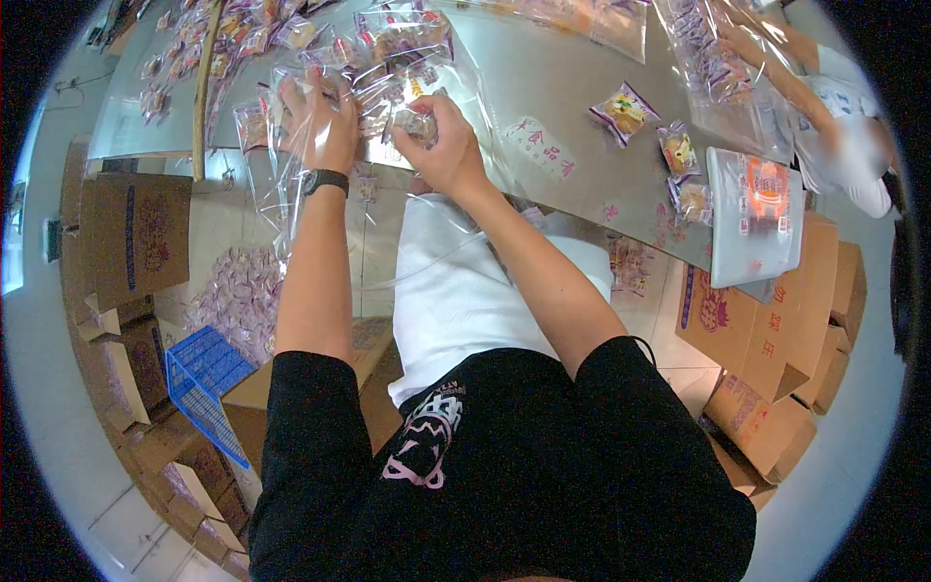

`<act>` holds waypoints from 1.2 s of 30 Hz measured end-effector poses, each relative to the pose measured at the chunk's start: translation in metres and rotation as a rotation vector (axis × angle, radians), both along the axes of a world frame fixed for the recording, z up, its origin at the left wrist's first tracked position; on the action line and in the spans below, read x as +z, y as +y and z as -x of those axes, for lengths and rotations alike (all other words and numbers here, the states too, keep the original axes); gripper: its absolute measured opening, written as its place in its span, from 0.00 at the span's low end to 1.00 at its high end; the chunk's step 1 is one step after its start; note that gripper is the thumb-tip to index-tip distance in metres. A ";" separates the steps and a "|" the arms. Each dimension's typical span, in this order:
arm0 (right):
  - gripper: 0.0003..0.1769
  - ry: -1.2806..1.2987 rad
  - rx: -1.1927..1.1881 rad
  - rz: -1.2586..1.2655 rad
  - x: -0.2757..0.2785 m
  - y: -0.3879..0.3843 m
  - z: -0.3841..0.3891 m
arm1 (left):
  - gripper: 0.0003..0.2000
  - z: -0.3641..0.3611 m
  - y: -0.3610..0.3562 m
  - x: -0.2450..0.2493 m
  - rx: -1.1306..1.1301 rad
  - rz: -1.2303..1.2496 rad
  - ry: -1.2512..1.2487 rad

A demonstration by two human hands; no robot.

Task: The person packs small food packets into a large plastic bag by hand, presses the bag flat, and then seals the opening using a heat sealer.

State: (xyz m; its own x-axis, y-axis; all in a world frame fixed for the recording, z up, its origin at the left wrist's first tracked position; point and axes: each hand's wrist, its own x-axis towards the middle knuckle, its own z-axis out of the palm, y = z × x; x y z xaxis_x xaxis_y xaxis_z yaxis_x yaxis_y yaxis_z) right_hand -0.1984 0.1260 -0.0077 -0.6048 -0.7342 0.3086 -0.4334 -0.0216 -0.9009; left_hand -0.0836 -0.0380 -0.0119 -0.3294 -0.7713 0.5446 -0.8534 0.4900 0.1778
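A large clear plastic bag [470, 87] lies at the near edge of the metal table, with several small wrapped snacks [402, 41] in it. My left hand [320, 121], with a black watch on its wrist, is at the bag's left side, its fingers curled over a wrapped snack [332, 89] partly hidden by them. To the right, my right hand [446, 145] pinches another wrapped snack [415, 124] between thumb and fingers. Glare on the film blurs which layers lie over or under my hands.
Loose wrapped snacks [626, 112] lie on the metal table [543, 87], with a pile at its far left. A stack of printed bags [756, 213] sits at the right corner. A blue basket [208, 364] and cardboard boxes [136, 233] stand below. Another person's arm [776, 73] reaches in.
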 end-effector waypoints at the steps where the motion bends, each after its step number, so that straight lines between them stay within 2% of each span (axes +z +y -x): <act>1: 0.27 -0.003 0.004 0.005 0.001 0.000 0.000 | 0.29 0.000 0.001 0.001 0.024 0.015 -0.033; 5: 0.29 0.016 -0.003 0.002 0.000 0.000 0.000 | 0.27 0.000 0.000 0.001 0.002 -0.011 0.014; 8: 0.28 -0.108 -0.064 -0.064 -0.002 -0.011 0.003 | 0.26 0.004 0.006 0.010 0.053 -0.038 -0.006; 11: 0.35 -0.336 -0.057 -0.273 0.007 -0.039 0.010 | 0.25 0.006 0.018 0.021 0.055 -0.065 0.013; 12: 0.35 -0.247 -0.026 -0.275 0.025 -0.034 0.009 | 0.25 0.008 0.022 0.029 0.057 -0.099 0.020; 13: 0.34 -0.309 -0.046 -0.173 0.017 -0.039 0.010 | 0.25 0.010 0.021 0.036 0.061 -0.131 0.032; 14: 0.33 -0.367 -0.062 -0.072 0.001 -0.047 0.011 | 0.31 0.010 0.018 0.033 0.088 -0.180 -0.015; 15: 0.33 -0.427 -0.074 0.025 -0.007 -0.053 0.012 | 0.32 -0.001 0.006 0.006 -0.031 0.031 0.027; 16: 0.31 -0.763 -0.056 0.012 0.031 -0.037 0.012 | 0.32 -0.006 -0.003 -0.017 -0.175 -0.109 0.220; 18: 0.29 -1.050 -0.043 0.206 0.035 -0.035 0.010 | 0.29 -0.004 -0.002 -0.017 -0.179 -0.135 0.270; 19: 0.29 -1.196 -0.043 0.307 0.036 -0.034 0.008 | 0.26 0.007 0.011 0.006 -0.042 -0.028 0.122; 20: 0.29 -0.714 -0.112 0.240 0.037 -0.034 0.005 | 0.23 0.012 0.018 0.021 0.094 0.078 -0.027; 23: 0.32 0.752 -0.267 0.008 0.042 -0.032 0.001 | 0.23 0.006 0.015 0.023 -0.019 0.002 0.069; 24: 0.33 0.699 -0.138 -0.050 0.027 -0.038 0.004 | 0.22 0.008 0.017 0.031 0.051 0.028 -0.036; 27: 0.23 0.001 -0.223 0.052 0.005 -0.053 -0.005 | 0.22 0.003 0.008 0.031 0.040 0.017 -0.099; 28: 0.19 -0.338 -0.144 0.076 0.001 -0.058 -0.007 | 0.22 0.003 0.010 0.035 0.021 -0.057 -0.029; 29: 0.15 -0.679 -0.121 0.105 -0.003 -0.064 -0.008 | 0.22 0.002 0.012 0.035 0.002 -0.030 -0.002; 31: 0.15 -1.373 0.150 0.290 0.027 -0.050 -0.011 | 0.22 0.002 0.016 0.036 -0.033 0.025 0.063; 32: 0.20 -1.470 0.196 0.286 0.026 -0.055 -0.012 | 0.23 0.002 0.016 0.030 -0.026 0.130 0.071; 36: 0.26 -0.605 0.116 0.342 0.030 -0.073 -0.031 | 0.20 -0.004 0.007 0.028 -0.032 0.008 0.089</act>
State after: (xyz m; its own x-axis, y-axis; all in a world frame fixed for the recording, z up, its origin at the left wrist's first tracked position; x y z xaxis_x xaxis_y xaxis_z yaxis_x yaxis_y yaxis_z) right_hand -0.1672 0.0532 0.0220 -0.6667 -0.7263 0.1673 0.1643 -0.3622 -0.9175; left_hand -0.0799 -0.0313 0.0164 -0.3037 -0.7570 0.5786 -0.8184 0.5182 0.2484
